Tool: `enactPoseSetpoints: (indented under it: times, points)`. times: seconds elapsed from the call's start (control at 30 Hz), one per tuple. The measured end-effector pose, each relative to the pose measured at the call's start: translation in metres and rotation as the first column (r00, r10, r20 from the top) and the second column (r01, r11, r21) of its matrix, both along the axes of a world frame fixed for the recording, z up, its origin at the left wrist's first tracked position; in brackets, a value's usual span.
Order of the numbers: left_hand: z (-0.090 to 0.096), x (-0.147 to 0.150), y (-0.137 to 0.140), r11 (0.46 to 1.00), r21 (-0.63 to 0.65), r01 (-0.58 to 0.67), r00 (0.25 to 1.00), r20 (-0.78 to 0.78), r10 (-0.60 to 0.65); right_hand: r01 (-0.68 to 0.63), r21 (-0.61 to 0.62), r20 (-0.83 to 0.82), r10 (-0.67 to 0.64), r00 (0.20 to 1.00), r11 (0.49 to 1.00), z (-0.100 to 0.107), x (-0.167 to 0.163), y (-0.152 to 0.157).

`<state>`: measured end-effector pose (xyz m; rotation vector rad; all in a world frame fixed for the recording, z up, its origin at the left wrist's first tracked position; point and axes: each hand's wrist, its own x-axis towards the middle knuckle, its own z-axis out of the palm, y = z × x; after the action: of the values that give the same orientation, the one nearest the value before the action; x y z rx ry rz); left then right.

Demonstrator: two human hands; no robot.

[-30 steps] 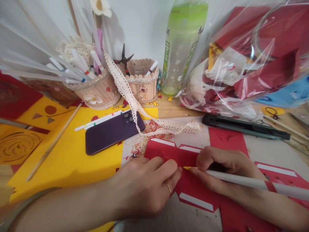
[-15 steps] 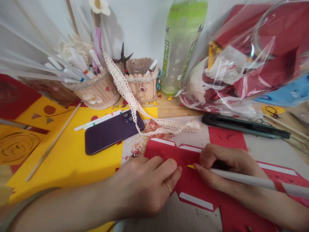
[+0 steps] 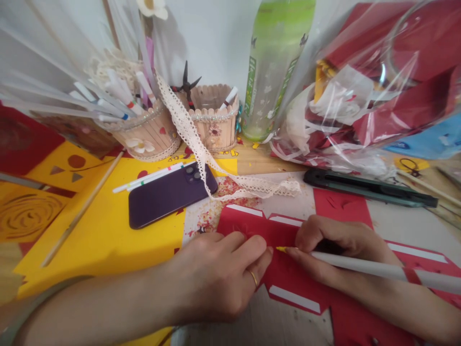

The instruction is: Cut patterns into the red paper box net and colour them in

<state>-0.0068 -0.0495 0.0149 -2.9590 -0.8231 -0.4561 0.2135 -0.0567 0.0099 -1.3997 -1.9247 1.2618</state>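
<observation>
A cut red card (image 3: pixel 288 269) with white strips along its flaps lies in front of me. My left hand (image 3: pixel 225 274), fingers curled and bunched together, presses the card down from the left; a ring is on one finger. My right hand (image 3: pixel 333 254) is closed around a white pen (image 3: pixel 363 264) with a red band and a yellow tip. The tip meets the card just right of my left fingertips. A faint flower-like outline shows on the card above my left knuckles. Part of the card is hidden under both hands.
Behind lie a dark purple phone (image 3: pixel 167 196), lace ribbon (image 3: pixel 194 129) and a green-black utility knife (image 3: pixel 367 187). Two stick-sided holders (image 3: pixel 151 132) with pens and pliers (image 3: pixel 187 86), a green-topped bottle (image 3: pixel 272 81) and a clear bag of red scraps (image 3: pixel 389 105) stand along the wall. Yellow sheets (image 3: pixel 108 230) cover the left.
The pen tip has shifted slightly left along the card, towards my left fingertips. My left hand keeps its place on the card, and the whole view has moved a little.
</observation>
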Motion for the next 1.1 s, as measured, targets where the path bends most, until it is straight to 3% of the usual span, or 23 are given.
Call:
enactPoseSetpoints:
  times: [1.1]
  points:
    - [-0.002,-0.001,0.0,1.0,0.017,0.001,1.0,-0.023,-0.001,-0.014,0.015,0.002,0.014,1.0,1.0,0.01,-0.004,0.003]
